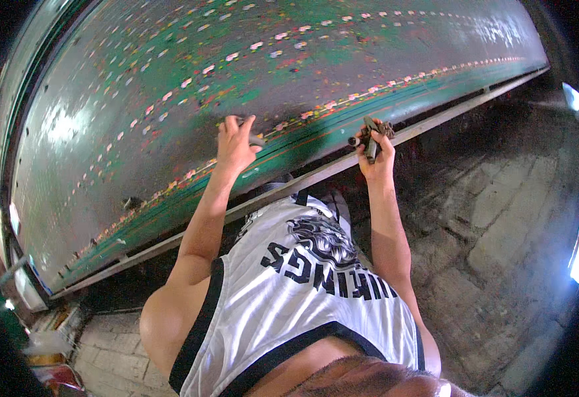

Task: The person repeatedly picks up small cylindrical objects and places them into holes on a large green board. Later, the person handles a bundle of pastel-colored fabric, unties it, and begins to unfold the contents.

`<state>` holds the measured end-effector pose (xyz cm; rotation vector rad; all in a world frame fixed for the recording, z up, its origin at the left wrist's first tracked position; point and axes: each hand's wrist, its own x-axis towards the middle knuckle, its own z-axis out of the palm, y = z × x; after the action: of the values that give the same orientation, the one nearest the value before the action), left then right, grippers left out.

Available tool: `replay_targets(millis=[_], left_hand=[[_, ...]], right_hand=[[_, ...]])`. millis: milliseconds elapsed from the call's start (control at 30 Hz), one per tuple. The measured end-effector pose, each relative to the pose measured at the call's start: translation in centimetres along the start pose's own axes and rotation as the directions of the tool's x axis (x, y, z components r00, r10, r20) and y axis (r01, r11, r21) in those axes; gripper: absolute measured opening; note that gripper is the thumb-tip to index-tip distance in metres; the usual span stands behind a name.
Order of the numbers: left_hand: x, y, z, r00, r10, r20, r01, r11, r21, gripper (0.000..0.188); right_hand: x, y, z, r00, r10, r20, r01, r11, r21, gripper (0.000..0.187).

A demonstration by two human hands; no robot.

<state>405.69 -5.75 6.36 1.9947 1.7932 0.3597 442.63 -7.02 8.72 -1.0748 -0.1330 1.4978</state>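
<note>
My left hand (236,147) reaches over a long table covered with green and grey floral-patterned material (289,86). Its fingers curl round a dark grey, rounded piece (257,141), which sticks out beside the thumb; the rest is hidden, and its kind is unclear. Near the table's front edge, my right hand (381,159) is closed round a bunch of small dark, stubby pieces (371,140). Some look like short cylinders, and they jut out between the fingers and thumb. Whether my left hand touches the table surface I cannot tell.
A pale metal rail (435,122) runs along the table's near edge, in front of my body. On the material at the left lies a small dark lump (130,204). Worn paving (508,218) covers the floor at the right. Assorted items (54,354) stand at lower left.
</note>
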Motion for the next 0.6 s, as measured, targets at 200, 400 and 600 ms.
replay_targets(millis=[200,400,600], left_hand=[[7.3,7.9,2.7,0.977,0.169,-0.13,-0.187,0.972,-0.141,0.058],[17.7,20.8,13.6,0.95,0.313,-0.005,-0.312,0.947,-0.073,0.053],[20.0,28.3,16.4,0.932,0.307,-0.195,-0.312,0.95,0.002,0.038]], right_hand=[[4.1,-4.3,-2.5,0.999,0.045,0.025,-0.045,0.999,0.017,0.042],[8.1,-12.3,-6.8,0.991,0.048,0.123,-0.043,0.998,-0.037,0.044],[10.3,-21.9,-13.1,0.994,0.014,0.104,-0.012,1.0,-0.022,0.042]])
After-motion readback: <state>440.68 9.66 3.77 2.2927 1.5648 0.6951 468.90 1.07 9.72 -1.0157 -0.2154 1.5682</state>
